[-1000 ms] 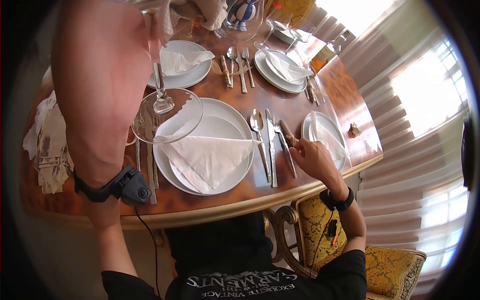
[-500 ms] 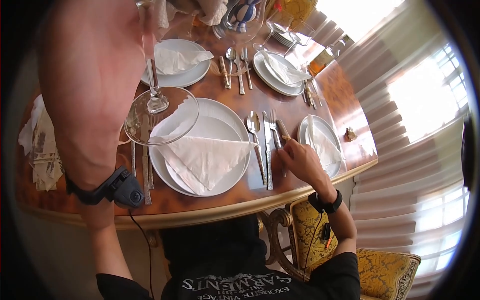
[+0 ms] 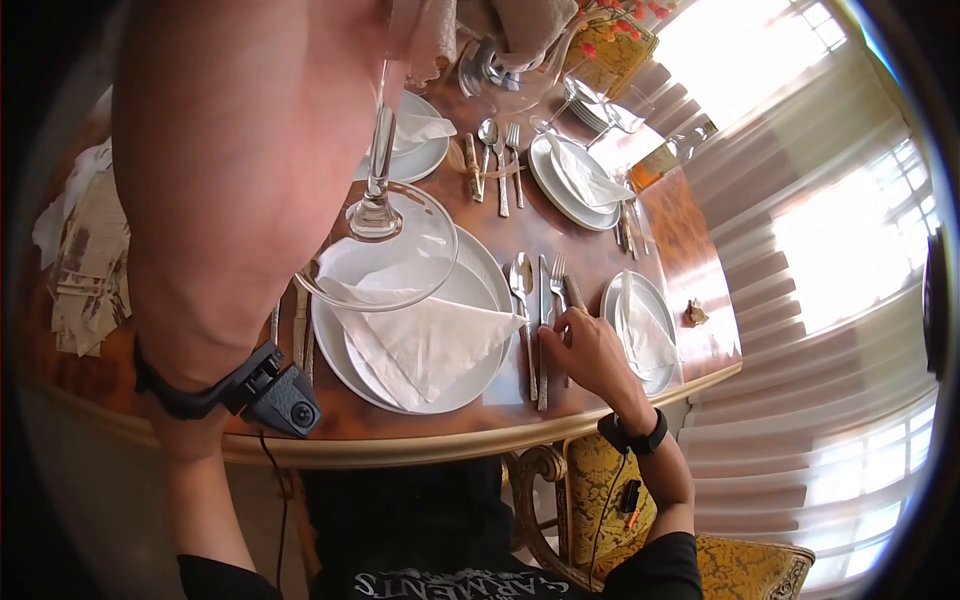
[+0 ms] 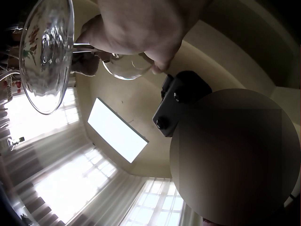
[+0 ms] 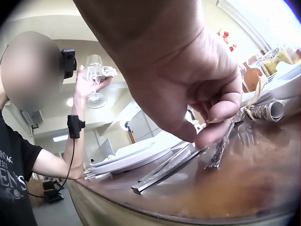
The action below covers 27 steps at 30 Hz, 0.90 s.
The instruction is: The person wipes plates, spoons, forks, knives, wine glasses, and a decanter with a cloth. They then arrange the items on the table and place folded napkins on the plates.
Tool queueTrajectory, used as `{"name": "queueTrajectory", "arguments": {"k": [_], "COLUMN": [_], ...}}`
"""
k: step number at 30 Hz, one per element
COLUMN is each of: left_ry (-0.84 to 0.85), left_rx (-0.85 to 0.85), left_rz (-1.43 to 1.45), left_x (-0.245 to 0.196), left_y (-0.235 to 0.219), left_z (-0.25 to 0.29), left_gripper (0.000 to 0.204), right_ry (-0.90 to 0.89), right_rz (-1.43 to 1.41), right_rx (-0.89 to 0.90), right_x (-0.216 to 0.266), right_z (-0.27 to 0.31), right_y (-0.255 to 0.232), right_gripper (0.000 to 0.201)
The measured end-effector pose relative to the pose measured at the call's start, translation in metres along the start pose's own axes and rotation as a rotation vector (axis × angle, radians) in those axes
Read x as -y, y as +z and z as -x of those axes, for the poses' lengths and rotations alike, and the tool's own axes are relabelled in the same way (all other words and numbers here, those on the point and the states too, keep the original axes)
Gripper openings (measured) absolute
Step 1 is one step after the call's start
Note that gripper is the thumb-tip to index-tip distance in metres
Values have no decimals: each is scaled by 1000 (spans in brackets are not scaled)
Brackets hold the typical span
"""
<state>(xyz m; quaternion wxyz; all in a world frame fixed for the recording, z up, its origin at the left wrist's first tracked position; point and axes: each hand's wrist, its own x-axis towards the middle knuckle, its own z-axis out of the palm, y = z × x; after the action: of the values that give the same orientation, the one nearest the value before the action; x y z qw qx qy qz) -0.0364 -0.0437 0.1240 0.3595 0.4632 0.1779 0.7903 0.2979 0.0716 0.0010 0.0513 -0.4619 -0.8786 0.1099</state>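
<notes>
High at the left, my left hand [image 3: 240, 180] grips a stemmed wine glass [image 3: 377, 215] by its upper part, foot hanging down above a stacked plate setting [image 3: 480, 350]. A pale cloth [image 5: 109, 71] is bunched against the glass at my fingers. My right hand [image 3: 590, 350] reaches low over the cutlery, fingers bent and thumb tip at the table knife [image 3: 544, 375]. Under the hand runs the fork [image 3: 557, 270]; I cannot tell whether the fingers pinch either piece. Just beyond them lies a rolled paper tied with ribbon [image 5: 270, 112]. The spoon [image 3: 521, 280] lies left of the knife.
A folded napkin [image 3: 430, 345] lies on the near plates. More plate settings stand behind [image 3: 575, 180] and to the right [image 3: 640, 335]. Wine glasses [image 3: 610, 115] and a bottle [image 3: 675, 150] stand at the back right. Loose papers [image 3: 92, 265] lie left. Gold chairs [image 3: 600, 490] border the table.
My right hand has shifted from the rolled paper and fork leftward to the knife. The left hand still holds the wine glass aloft; the head view has shifted slightly.
</notes>
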Motion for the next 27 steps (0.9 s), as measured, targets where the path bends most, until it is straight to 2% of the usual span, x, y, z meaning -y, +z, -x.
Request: {"name": "queueTrajectory", "arguments": {"k": [6,8,11,18,20,21,23,25,27], "left_ry": [2,7,14,16,19,20,24,25,33], "left_rx": [-6,-7,-6,37,48,48,35,34,31], "left_rz": [8,13,24,14,4,-4,-6,-6,-7], "left_x": [0,1,2,3,2,2,0,1,0], "left_y": [-6,-7,-8,0,2,2,-3,-5,-3], "left_z": [2,4,2,-8,-9,-10,-5,-6,-7], "left_gripper": [57,56,54,51,50,50,49,48,47], "right_ry": [42,118,115,35,-36,-47,-75,-90,45], "right_rz": [110,-22,-52,-24,-14,-25,-223,-297,-546], "right_rx": [-3,47,36,-21,-137,-136,-88,-25,187], "right_x": [5,6,13,8,18,27,44,46,50], "right_z": [-25,-27,-26,-30,-26,-22,-10,4,13], "right_y": [9,8,4,9,7,4,-2,-3,-8], "right_gripper": [31,32,33,26,28,28,24,28,42]}}
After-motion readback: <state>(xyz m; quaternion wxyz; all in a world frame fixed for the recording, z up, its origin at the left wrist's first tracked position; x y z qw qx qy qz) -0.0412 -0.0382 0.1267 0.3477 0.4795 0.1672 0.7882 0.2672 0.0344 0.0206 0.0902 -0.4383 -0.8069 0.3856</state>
